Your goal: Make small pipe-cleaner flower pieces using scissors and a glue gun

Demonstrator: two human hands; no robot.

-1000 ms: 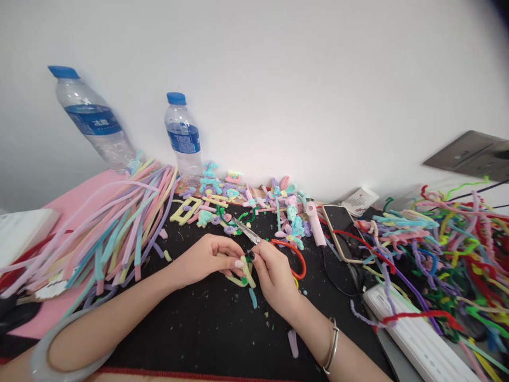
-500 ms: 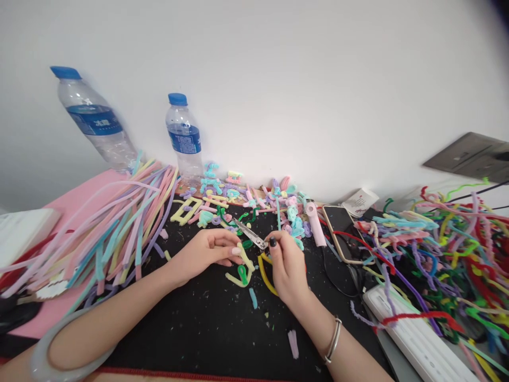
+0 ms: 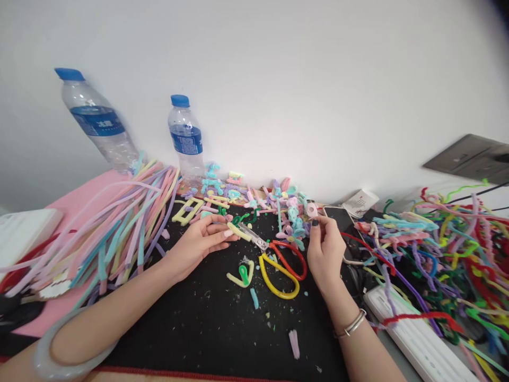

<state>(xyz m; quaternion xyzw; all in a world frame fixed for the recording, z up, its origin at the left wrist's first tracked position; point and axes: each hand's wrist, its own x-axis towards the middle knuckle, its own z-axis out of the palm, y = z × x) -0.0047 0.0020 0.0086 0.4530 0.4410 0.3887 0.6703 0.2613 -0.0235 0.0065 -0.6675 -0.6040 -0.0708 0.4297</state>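
Two bare hands: the left hand (image 3: 201,243) is hovering just left of the scissors (image 3: 261,244); the right hand (image 3: 326,254) is sitting to their right, apart from the handles; neither is holding the scissors, which are lying on the black mat (image 3: 191,329).

Pale yellow strip (image 3: 240,232): the left hand is pinching it between thumb and fingertips; it is crossing in front of the scissors' blades, touching or not being hard to judge.

Pink tool (image 3: 312,214): its round head is showing beyond the scissors' handles, at the right fingertips; whether that hand is grasping it or only resting there, I cannot tell.

Yellow-and-green piece (image 3: 236,280): it is lying loose on the mat, left of the scissors' handles; no hand is touching it.

Progress: many small shaped pieces (image 3: 294,215) are lying beyond the scissors, seemingly finished; the yellow-and-green piece is looking only partly made, the pinched strip being separate; a bundle of long strips (image 3: 119,241), seemingly unused, is spreading well left of the scissors.

Hard to make out: the right hand is hiding most of the pink tool and part of the phone (image 3: 340,214); left fingers are covering one strip end; the shaped pieces are overlapping beyond counting; right of the scissors, a tangle of fuzzy stems (image 3: 445,239) is running out of view.
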